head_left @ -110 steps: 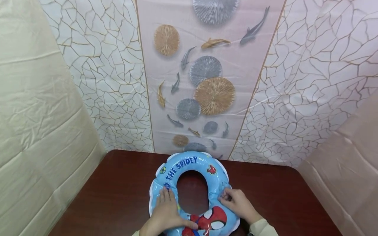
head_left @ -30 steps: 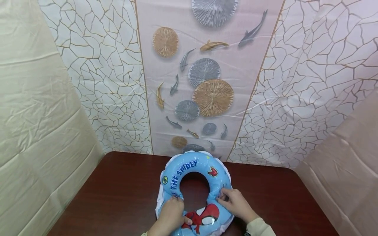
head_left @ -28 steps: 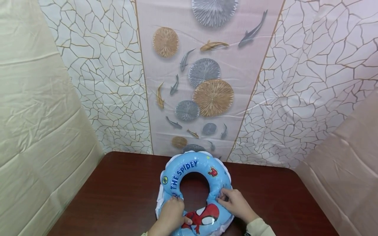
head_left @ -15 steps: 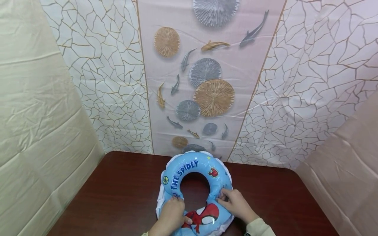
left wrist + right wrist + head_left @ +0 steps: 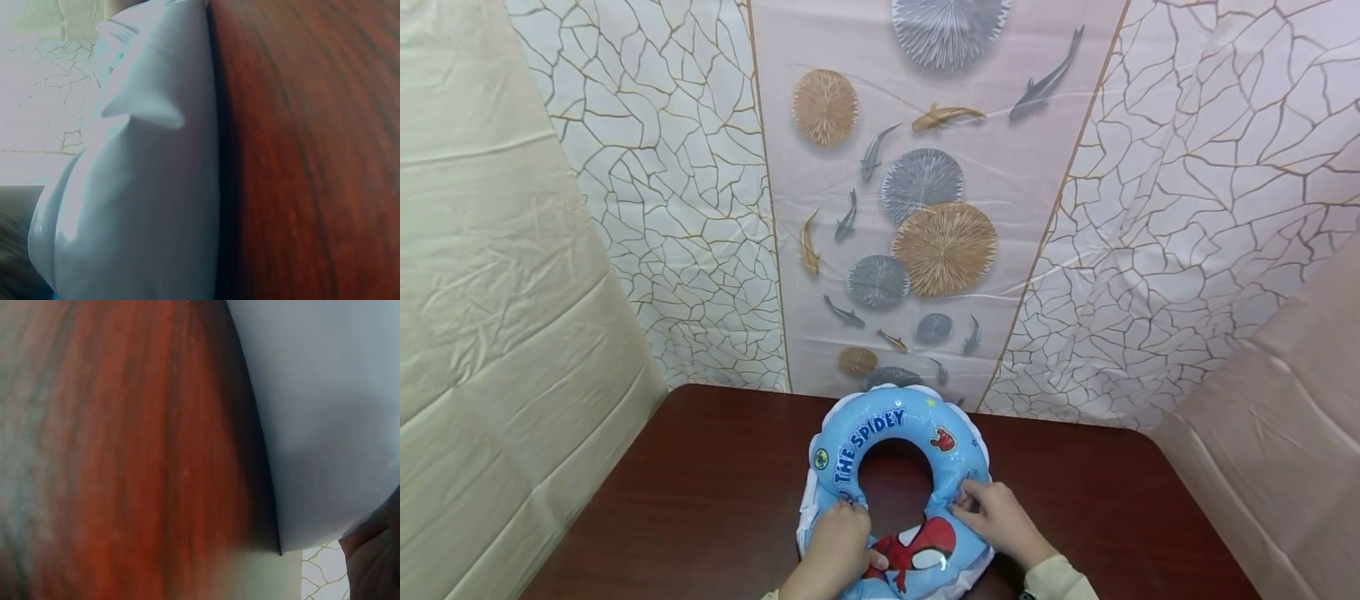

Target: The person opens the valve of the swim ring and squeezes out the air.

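A blue inflatable swim ring (image 5: 898,402) with a white underside lies on the dark red table near its middle. It bears a printed red masked figure and the lettering "THE SPIDEY". My left hand (image 5: 838,537) grips the ring's left side, fingers curled over at the inner edge and thumb on the printed figure. On the opposite side, my right hand (image 5: 1000,517) pinches the ring's surface with bent fingers. What lies under those fingertips is too small to tell. In both wrist views the ring's white underside (image 5: 156,200) bulges close by, and most of each hand is hidden.
The reddish-brown wooden table (image 5: 715,483) stretches to both sides of the ring. Behind it hangs a patterned cloth (image 5: 880,250) with fish and round shapes. Beige cloth walls (image 5: 512,292) stand at the left and right.
Several seconds ago my left hand lay flatter, with straight fingers; now they are curled on the ring. The ring's left side has moved slightly right. Over the last second almost nothing moves.
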The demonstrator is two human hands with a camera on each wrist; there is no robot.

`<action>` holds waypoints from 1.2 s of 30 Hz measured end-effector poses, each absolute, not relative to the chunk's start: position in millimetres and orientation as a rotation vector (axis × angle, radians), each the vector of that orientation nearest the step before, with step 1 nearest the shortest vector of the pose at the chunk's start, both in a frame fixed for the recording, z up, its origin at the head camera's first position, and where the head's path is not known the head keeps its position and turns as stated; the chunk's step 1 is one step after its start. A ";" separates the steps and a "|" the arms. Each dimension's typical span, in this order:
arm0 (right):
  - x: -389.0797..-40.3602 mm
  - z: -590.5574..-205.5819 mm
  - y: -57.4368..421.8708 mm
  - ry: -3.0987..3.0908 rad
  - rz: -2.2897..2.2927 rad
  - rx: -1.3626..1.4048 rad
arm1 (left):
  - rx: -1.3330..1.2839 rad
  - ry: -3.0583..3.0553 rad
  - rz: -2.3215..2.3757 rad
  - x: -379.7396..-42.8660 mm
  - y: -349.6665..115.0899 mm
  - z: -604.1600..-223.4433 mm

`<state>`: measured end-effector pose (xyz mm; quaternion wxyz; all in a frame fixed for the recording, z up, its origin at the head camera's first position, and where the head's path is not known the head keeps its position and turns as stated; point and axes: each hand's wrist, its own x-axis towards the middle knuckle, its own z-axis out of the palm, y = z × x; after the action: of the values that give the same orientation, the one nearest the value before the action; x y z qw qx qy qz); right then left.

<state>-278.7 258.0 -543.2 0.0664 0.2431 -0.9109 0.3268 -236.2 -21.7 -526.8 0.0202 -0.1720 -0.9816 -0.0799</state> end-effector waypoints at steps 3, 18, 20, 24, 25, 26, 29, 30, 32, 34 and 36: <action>-279.3 -543.7 258.4 -2.745 0.980 0.729 | -0.546 -3.030 -0.217 -235.6 -21.0 -526.7; -280.5 -543.6 258.3 -2.775 0.972 0.708 | -0.563 -3.005 -0.155 -235.8 -19.5 -527.6; -280.8 -543.3 258.0 -2.786 0.969 0.703 | -0.556 -3.016 -0.155 -236.1 -18.9 -527.2; -281.2 -542.1 257.6 -2.793 0.963 0.700 | -0.557 -3.017 -0.154 -235.6 -18.4 -526.4; -281.2 -542.0 257.5 -2.795 0.960 0.699 | -0.559 -3.013 -0.155 -235.5 -18.5 -526.4; -281.2 -541.9 257.3 -2.797 0.957 0.698 | -0.558 -3.011 -0.158 -235.3 -18.5 -526.3; -281.1 -542.2 256.8 -2.798 0.950 0.697 | -0.558 -3.010 -0.162 -234.9 -18.9 -526.0; -280.9 -542.2 256.6 -2.799 0.948 0.695 | -0.559 -3.011 -0.162 -234.8 -19.0 -525.7; -281.1 -542.7 256.4 -2.797 0.941 0.690 | -0.563 -3.009 -0.153 -234.8 -19.2 -525.4; -281.4 -543.1 256.2 -2.798 0.938 0.687 | -0.567 -3.006 -0.147 -234.5 -19.2 -525.2; -281.8 -543.5 256.0 -2.811 0.934 0.679 | -0.562 -3.011 -0.158 -234.6 -19.2 -525.5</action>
<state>-281.8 256.0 -543.5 0.0512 0.2231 -0.9238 0.3069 -234.6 -19.2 -525.5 0.0374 -0.1832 -0.9810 -0.0513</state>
